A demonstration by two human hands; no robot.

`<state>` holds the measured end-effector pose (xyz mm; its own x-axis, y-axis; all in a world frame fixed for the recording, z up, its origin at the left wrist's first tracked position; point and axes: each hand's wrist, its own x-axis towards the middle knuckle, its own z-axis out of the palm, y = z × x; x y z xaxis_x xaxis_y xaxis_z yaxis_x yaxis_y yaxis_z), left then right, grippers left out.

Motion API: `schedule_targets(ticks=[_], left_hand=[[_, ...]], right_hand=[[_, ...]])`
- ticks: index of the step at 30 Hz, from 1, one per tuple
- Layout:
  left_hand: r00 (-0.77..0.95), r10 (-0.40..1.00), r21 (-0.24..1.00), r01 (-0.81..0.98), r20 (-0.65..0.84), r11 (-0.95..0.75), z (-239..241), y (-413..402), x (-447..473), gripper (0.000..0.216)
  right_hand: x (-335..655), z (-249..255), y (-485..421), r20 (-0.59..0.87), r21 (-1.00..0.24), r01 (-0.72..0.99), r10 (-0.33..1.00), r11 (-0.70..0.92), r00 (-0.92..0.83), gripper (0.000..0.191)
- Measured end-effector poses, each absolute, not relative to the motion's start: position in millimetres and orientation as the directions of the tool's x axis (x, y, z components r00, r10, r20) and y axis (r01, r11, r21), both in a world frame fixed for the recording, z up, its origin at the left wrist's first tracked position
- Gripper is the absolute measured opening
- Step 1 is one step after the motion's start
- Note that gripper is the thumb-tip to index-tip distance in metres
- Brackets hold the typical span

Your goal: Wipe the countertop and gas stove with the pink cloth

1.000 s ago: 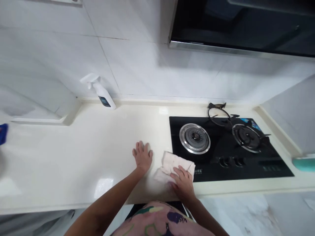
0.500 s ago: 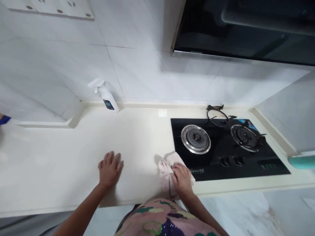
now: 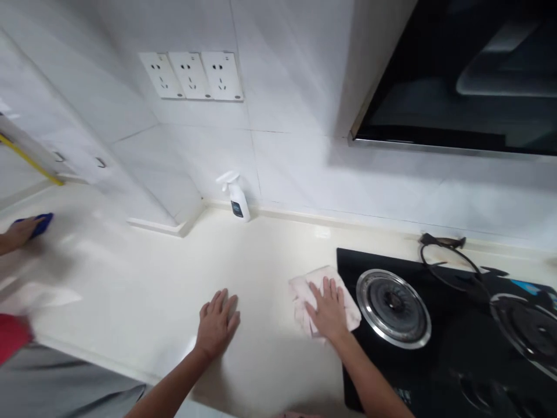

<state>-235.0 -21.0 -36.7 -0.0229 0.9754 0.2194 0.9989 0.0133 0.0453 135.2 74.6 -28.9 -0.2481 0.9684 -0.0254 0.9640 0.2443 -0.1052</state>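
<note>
My right hand (image 3: pixel 328 310) holds a folded pale pink cloth (image 3: pixel 302 290) down on the white countertop (image 3: pixel 261 354), its fingers slightly apart over the cloth. The cloth lies beside the left edge of the black gas stove (image 3: pixel 361 360). Further left, my left hand (image 3: pixel 216 325) rests on the counter with its fingers spread and nothing in it. A white spray bottle (image 3: pixel 240 203) leans against the wall behind my hands.
Left, a co-worker's hand (image 3: pixel 20 232) presses a dark blue cloth (image 3: pixel 42 224) to the counter. A wall corner (image 3: pixel 152 191) juts out between us. A burner (image 3: pixel 394 307) and a loose pan support (image 3: pixel 450 261) are at right, beneath a dark range hood (image 3: pixel 456 104). Sockets (image 3: pixel 191 75) line the wall.
My right hand has pushed the cloth away from the counter's front edge, and the cloth lies flatter. The view has turned left, bringing the co-worker's hand and the sockets into sight.
</note>
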Motion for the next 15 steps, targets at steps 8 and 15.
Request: schedule_targets(ticks=[8,15], left_hand=[[-0.003,0.974,0.048,0.999,0.227,-0.008,-42.1,-28.8,-233.2,0.045],[-0.003,0.974,0.074,0.997,0.225,-0.014,-38.7,-32.6,-229.1,0.045]], right_hand=[[113.7,-9.4,248.9,-0.113,-0.092,0.995,0.993,0.024,-0.034,0.070],[-22.6,-4.1,298.7,-0.099,-0.178,0.975,0.983,0.134,-0.154,0.075]])
